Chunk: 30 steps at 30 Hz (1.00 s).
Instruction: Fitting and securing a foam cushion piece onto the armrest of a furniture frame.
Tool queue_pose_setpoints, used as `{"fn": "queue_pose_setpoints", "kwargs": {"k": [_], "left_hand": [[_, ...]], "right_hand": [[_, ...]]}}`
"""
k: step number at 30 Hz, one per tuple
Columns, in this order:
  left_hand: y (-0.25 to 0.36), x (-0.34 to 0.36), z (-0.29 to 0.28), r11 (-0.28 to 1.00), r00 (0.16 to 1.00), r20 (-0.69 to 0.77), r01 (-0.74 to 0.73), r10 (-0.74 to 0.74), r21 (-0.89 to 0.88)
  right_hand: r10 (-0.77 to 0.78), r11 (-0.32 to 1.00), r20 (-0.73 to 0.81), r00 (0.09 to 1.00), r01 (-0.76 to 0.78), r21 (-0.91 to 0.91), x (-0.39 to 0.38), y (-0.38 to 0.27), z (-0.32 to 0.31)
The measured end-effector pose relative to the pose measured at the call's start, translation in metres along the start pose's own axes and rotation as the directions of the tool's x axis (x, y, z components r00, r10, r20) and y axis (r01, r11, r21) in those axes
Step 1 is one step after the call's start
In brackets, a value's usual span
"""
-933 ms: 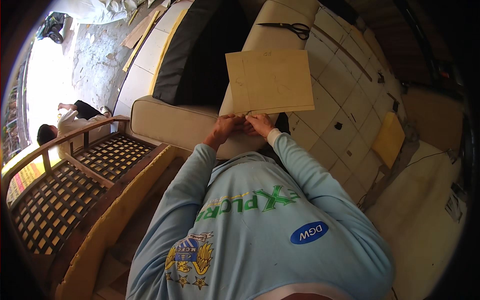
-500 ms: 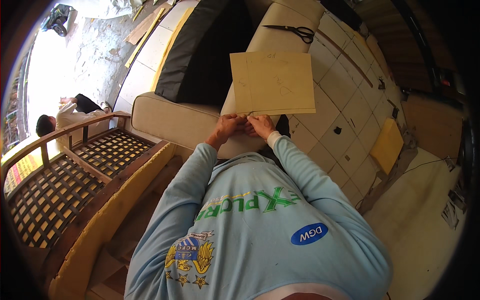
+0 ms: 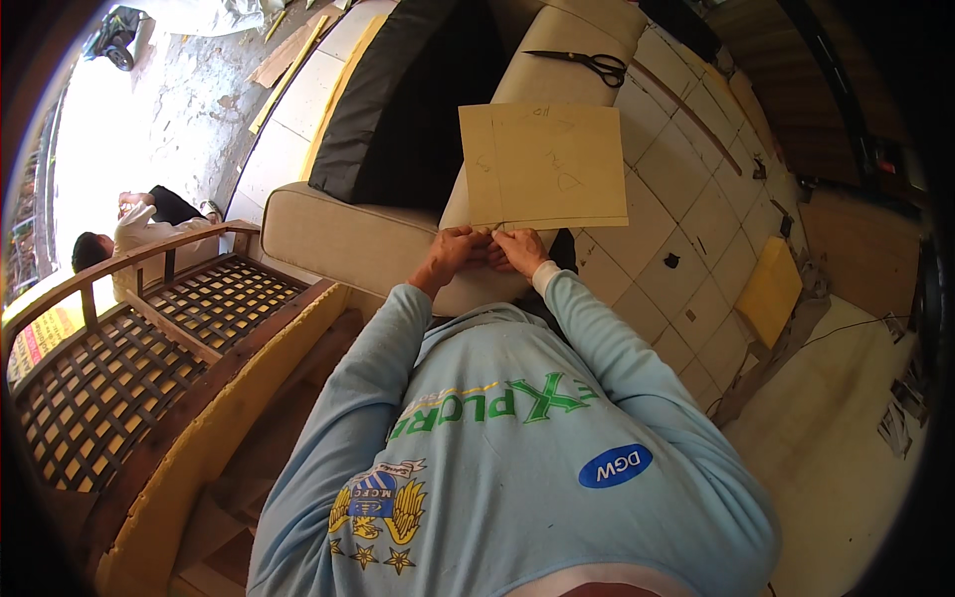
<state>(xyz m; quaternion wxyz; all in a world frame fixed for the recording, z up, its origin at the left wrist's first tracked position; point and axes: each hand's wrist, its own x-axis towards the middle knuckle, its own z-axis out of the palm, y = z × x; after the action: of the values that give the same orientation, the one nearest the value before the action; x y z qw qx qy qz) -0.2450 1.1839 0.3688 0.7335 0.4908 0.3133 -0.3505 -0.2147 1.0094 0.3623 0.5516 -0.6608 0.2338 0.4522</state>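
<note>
A flat tan sheet (image 3: 547, 179) with pencil lines and handwriting lies across the beige padded arm of a seat. At the sheet's near edge, left of its middle, my left hand (image 3: 453, 254) and my right hand (image 3: 519, 251) meet. Their thumbs and fingertips are pinched close together, with the other fingers curled under. Whatever lies between the fingertips is too small to make out. Beyond the sheet, black-handled scissors (image 3: 597, 68) rest on the beige padding (image 3: 562, 75), their blades pointing left.
A black-covered seat part (image 3: 388, 109) stands to the left of the sheet. Nearer left is a wooden frame with woven straps (image 3: 149, 348), edged with yellow foam. Behind it sits another person (image 3: 139, 239). Tiled floor (image 3: 667, 199) lies right, with a yellow foam piece (image 3: 771, 289).
</note>
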Motion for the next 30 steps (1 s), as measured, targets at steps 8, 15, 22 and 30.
{"fn": "queue_pose_setpoints", "kwargs": {"k": [8, 15, 22, 30], "left_hand": [[0.0007, -0.0002, 0.0003, 1.000, 1.000, -0.002, 0.014, -0.014, -0.010], [-0.0009, 0.0015, -0.0015, 1.000, 1.000, 0.010, 0.007, -0.007, -0.007], [-0.0008, 0.0012, -0.0013, 1.000, 0.999, 0.028, 0.025, -0.025, -0.005], [0.0047, -0.0049, 0.0021, 1.000, 1.000, -0.007, 0.016, -0.016, 0.001]], "right_hand": [[-0.053, 0.999, 0.033, 0.998, 0.052, 0.016, -0.0001, -0.0003, -0.0002], [0.003, 1.000, -0.005, 1.000, -0.003, 0.010, -0.0002, -0.0008, 0.0000], [-0.046, 0.999, 0.029, 0.999, 0.046, 0.007, 0.0003, -0.0002, -0.0007], [0.010, 1.000, -0.006, 1.000, -0.010, 0.000, -0.0004, -0.0006, -0.0005]]}}
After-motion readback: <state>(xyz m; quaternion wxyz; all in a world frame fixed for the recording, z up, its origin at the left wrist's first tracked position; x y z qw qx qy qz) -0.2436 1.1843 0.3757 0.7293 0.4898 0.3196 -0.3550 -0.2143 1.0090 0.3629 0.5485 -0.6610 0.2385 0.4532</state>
